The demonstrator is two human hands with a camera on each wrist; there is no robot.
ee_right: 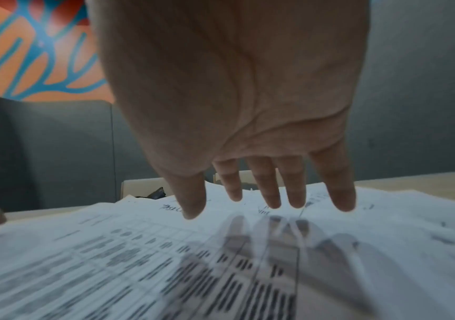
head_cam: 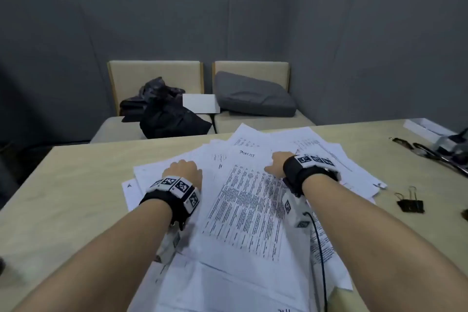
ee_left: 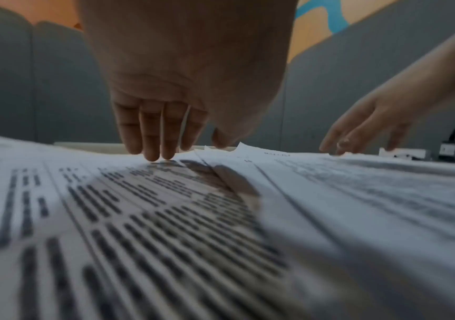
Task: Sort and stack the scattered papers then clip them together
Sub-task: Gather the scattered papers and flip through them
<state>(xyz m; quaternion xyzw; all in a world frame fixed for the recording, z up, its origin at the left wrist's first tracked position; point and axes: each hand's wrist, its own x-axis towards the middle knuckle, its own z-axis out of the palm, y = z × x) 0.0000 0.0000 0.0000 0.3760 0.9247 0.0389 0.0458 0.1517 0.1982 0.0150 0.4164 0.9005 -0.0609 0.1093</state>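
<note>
Several printed white papers (head_cam: 243, 200) lie fanned and overlapping across the beige table (head_cam: 83, 180); one sheet reads "TASKLIST". My left hand (head_cam: 183, 171) is on the left part of the pile, its straight fingertips (ee_left: 157, 154) touching a sheet (ee_left: 166, 227). My right hand (head_cam: 277, 163) hovers palm down just above the pile's upper middle, fingers (ee_right: 272, 194) spread and straight over the papers (ee_right: 166, 259), holding nothing. A black binder clip (head_cam: 410, 204) lies on the table right of the pile, a hand's width from my right forearm.
Lanyards and dark clips (head_cam: 428, 153) and a white box (head_cam: 425, 129) sit at the table's far right. Behind the table stand two beige seats (head_cam: 157, 76) with a black bag (head_cam: 164, 111), a white sheet (head_cam: 201, 103) and a grey cushion (head_cam: 253, 96). A cable (head_cam: 319, 256) trails from my right wrist.
</note>
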